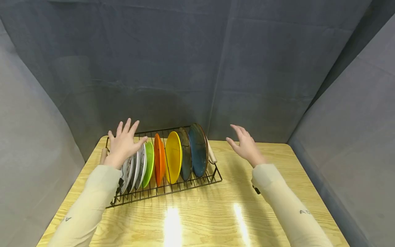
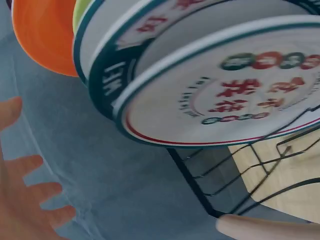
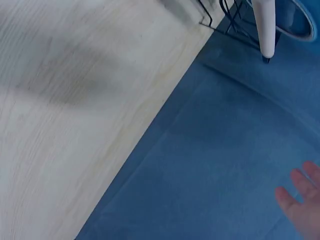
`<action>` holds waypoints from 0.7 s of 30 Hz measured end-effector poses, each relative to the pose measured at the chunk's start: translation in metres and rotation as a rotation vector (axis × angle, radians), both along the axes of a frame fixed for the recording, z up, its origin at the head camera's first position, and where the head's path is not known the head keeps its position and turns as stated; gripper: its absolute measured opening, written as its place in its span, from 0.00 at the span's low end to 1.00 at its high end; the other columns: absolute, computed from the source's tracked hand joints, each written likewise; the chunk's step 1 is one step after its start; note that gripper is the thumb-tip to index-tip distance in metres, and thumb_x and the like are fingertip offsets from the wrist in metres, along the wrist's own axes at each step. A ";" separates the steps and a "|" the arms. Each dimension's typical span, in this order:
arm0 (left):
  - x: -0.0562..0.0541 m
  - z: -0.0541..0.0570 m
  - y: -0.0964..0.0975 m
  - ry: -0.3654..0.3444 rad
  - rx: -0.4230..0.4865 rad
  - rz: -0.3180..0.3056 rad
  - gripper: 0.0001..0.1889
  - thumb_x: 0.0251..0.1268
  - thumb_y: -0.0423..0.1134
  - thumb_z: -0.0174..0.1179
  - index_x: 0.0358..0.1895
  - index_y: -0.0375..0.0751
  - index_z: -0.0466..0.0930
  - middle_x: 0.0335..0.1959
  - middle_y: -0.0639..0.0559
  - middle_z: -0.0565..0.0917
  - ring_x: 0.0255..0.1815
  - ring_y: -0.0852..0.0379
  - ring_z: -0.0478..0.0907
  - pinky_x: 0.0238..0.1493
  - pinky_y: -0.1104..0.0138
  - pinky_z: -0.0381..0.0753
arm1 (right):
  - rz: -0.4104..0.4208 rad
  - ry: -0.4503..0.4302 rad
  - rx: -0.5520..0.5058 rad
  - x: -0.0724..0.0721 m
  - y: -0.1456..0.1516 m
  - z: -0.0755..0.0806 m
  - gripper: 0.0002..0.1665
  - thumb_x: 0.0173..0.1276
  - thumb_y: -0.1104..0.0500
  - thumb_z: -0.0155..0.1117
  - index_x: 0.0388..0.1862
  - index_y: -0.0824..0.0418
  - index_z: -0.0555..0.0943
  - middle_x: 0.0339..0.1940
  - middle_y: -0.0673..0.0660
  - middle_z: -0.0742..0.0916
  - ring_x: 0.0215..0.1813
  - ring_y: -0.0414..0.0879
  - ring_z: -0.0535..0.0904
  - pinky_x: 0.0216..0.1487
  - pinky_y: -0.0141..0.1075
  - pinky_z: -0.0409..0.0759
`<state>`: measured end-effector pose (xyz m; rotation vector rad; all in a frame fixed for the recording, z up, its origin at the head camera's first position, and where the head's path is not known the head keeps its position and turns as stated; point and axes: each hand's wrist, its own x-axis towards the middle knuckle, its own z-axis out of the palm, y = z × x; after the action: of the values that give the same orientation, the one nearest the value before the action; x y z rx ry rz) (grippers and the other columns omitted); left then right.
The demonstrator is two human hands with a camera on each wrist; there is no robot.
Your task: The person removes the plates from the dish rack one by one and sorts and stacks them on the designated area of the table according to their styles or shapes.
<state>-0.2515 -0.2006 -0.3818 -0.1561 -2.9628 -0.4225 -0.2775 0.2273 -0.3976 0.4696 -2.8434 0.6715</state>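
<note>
My left hand (image 1: 122, 145) hovers over the left end of a black wire dish rack (image 1: 145, 195), fingers spread and holding nothing. Right of the rack my right hand (image 1: 245, 146) is raised above the table, its fingers extended and nothing in them. Plates stand on edge in the rack: several white ones at the left, a green plate (image 1: 149, 164), an orange plate (image 1: 158, 161), a yellow plate (image 1: 174, 157), then a dark plate (image 1: 186, 154) and a blue plate (image 1: 198, 151). In the left wrist view the nearest white plate (image 2: 200, 115) shows red lettering and a green rim.
The rack has pale handles, one at its right end (image 1: 212, 152). It stands on a light wooden table (image 1: 197, 212), near the back edge. A grey cloth wall (image 1: 197, 61) rises behind, with side walls at left and right.
</note>
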 end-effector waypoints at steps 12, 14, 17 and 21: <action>0.036 -0.028 -0.037 0.163 0.164 0.082 0.33 0.60 0.40 0.54 0.66 0.29 0.57 0.65 0.28 0.58 0.64 0.30 0.53 0.61 0.37 0.50 | 0.084 -0.048 -0.213 0.000 -0.034 -0.029 0.34 0.68 0.54 0.55 0.69 0.62 0.58 0.65 0.66 0.65 0.64 0.61 0.62 0.62 0.55 0.63; 0.040 -0.032 -0.043 0.173 0.180 0.094 0.33 0.58 0.38 0.55 0.65 0.26 0.58 0.64 0.26 0.59 0.63 0.29 0.54 0.60 0.38 0.53 | 0.081 -0.076 -0.236 0.000 -0.040 -0.035 0.33 0.69 0.55 0.55 0.69 0.62 0.58 0.65 0.66 0.65 0.63 0.61 0.64 0.61 0.54 0.65; 0.047 -0.036 -0.051 0.155 0.188 0.127 0.33 0.56 0.37 0.56 0.63 0.22 0.58 0.62 0.24 0.60 0.60 0.26 0.56 0.58 0.38 0.56 | 0.073 -0.118 -0.268 -0.001 -0.046 -0.043 0.33 0.69 0.56 0.54 0.69 0.64 0.58 0.64 0.67 0.66 0.61 0.62 0.66 0.58 0.53 0.68; 0.056 -0.038 -0.060 0.075 0.182 0.156 0.32 0.56 0.37 0.56 0.60 0.18 0.60 0.58 0.22 0.62 0.56 0.24 0.58 0.55 0.37 0.59 | 0.052 -0.172 -0.307 -0.001 -0.053 -0.051 0.33 0.68 0.58 0.55 0.68 0.67 0.58 0.63 0.69 0.67 0.60 0.63 0.67 0.57 0.53 0.70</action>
<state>-0.1951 -0.2607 -0.4197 0.0776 -2.8185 -0.6458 -0.2786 0.1741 -0.4488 0.4536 -2.8153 1.1882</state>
